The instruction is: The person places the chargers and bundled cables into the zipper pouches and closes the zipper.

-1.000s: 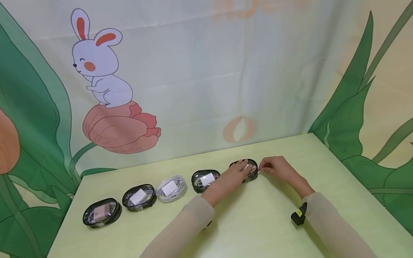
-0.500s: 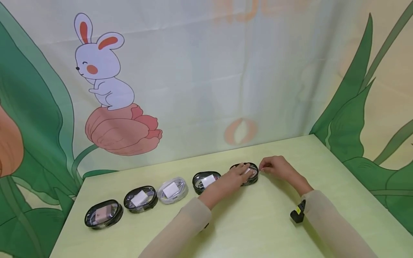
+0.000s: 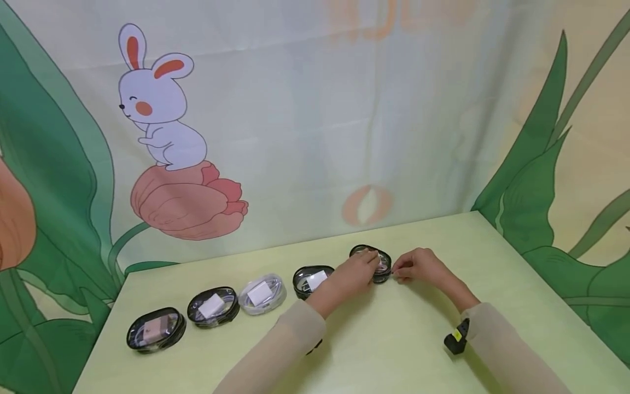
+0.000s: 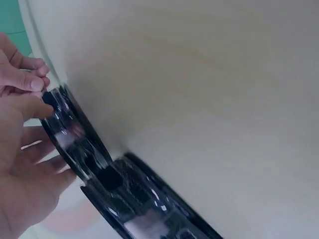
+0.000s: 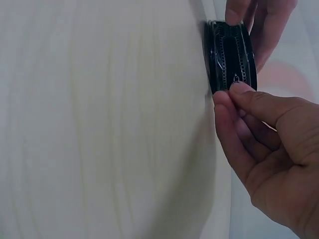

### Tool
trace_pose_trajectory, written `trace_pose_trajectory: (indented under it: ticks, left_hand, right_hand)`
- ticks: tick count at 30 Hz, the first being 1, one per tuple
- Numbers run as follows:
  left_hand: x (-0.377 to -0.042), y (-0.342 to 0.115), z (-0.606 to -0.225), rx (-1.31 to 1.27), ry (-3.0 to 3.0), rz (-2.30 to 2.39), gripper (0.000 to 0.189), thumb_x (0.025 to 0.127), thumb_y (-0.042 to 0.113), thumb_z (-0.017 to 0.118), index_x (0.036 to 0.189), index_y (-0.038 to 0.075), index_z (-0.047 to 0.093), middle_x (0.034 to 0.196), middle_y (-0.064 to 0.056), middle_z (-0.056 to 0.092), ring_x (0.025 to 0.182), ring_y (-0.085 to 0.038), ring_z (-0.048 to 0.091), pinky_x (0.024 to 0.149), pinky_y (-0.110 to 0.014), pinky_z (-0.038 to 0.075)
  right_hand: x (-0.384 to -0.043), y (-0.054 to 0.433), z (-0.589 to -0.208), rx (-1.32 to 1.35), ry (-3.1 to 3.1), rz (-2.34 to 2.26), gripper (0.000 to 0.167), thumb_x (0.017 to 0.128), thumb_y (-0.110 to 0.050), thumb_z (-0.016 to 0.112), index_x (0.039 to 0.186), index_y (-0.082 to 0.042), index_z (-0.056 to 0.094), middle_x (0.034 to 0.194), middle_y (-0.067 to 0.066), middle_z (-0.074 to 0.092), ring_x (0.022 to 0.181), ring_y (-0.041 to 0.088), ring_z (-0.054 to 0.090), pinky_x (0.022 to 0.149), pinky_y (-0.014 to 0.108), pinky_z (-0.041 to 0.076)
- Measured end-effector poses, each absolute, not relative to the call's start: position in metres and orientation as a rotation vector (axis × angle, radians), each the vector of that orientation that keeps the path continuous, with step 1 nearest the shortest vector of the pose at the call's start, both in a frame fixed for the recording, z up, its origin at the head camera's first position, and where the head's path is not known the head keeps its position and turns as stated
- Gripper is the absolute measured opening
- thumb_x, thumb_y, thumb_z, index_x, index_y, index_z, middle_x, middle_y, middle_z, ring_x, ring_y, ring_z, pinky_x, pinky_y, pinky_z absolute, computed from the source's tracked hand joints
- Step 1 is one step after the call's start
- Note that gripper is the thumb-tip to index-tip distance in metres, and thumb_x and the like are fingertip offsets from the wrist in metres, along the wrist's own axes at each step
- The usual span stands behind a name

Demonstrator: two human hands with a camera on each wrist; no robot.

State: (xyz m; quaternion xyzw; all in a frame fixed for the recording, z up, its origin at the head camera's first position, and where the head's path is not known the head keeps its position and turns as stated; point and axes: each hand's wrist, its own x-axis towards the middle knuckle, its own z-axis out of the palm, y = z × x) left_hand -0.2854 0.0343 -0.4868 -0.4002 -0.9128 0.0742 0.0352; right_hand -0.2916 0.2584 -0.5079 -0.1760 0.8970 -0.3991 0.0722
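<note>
A clear oval zip case with black trim (image 3: 385,262) stands at the right end of a row on the table. Over its top lies my left hand (image 3: 348,278), gripping it with the thumb against its side in the left wrist view. My right hand (image 3: 422,266) is at the case's right end. Up close in the right wrist view, thumb and forefinger pinch the small metal zipper pull (image 5: 236,78), by the black end panel with its two zip tracks. Through the clear wall of the case (image 4: 75,132), a pale block shows.
To the left stand a black-trimmed case (image 3: 302,276) partly behind my left forearm, a white-trimmed case (image 3: 270,303), and two more black-trimmed cases (image 3: 226,314), each with a plug block and cable. A printed cloth (image 3: 285,137) hangs behind the pale green table (image 3: 394,339).
My left hand's fingers have shifted from lying flatter across the case to a closer hold around its near side. The right hand stays at the zipper end, having moved slightly. The view shifts a little.
</note>
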Motion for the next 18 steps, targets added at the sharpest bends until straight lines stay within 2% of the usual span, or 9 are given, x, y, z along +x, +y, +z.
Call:
trace_pose_trajectory:
  ticks: [3,6,11,18]
  left_hand:
    - [-0.283,0.041,-0.489,-1.168,-2.863,0.175,0.058,0.105,0.036,0.056,0.151,0.002,0.045,0.158,-0.012,0.042,0.147,-0.030,0.038,0.120,-0.039,0.032]
    - [-0.282,0.046,-0.492,-1.092,-2.876,0.163,0.059,0.108,0.042,0.048,0.152,0.004,0.045,0.159,-0.011,0.041,0.148,-0.029,0.037,0.118,-0.043,0.034]
    - [-0.283,0.051,-0.497,-1.004,-2.854,0.206,0.054,0.110,0.041,0.040,0.151,0.008,0.047,0.158,-0.007,0.044,0.147,-0.026,0.039,0.117,-0.045,0.036]
    - [-0.280,0.052,-0.500,-1.044,-2.903,0.252,0.049,0.112,0.031,0.034,0.156,0.009,0.041,0.162,-0.009,0.035,0.151,-0.028,0.030,0.120,-0.047,0.030]
  right_hand:
    - [-0.289,0.256,-0.509,-0.531,2.655,-1.244,0.005,0.092,-0.002,0.072,0.091,0.000,0.076,0.080,0.007,0.075,0.069,0.019,0.073,0.062,0.030,0.060]
    - [-0.288,0.254,-0.509,-0.575,2.659,-1.226,0.006,0.093,-0.004,0.072,0.090,-0.001,0.077,0.079,0.006,0.075,0.069,0.019,0.073,0.062,0.030,0.060]
    - [-0.286,0.251,-0.507,-0.614,2.719,-1.172,0.005,0.092,-0.006,0.073,0.090,-0.004,0.077,0.075,0.006,0.072,0.067,0.020,0.069,0.059,0.030,0.058]
    - [-0.289,0.251,-0.506,-0.634,2.745,-1.127,0.005,0.093,-0.002,0.071,0.091,-0.004,0.076,0.076,0.007,0.071,0.066,0.017,0.064,0.059,0.025,0.052]
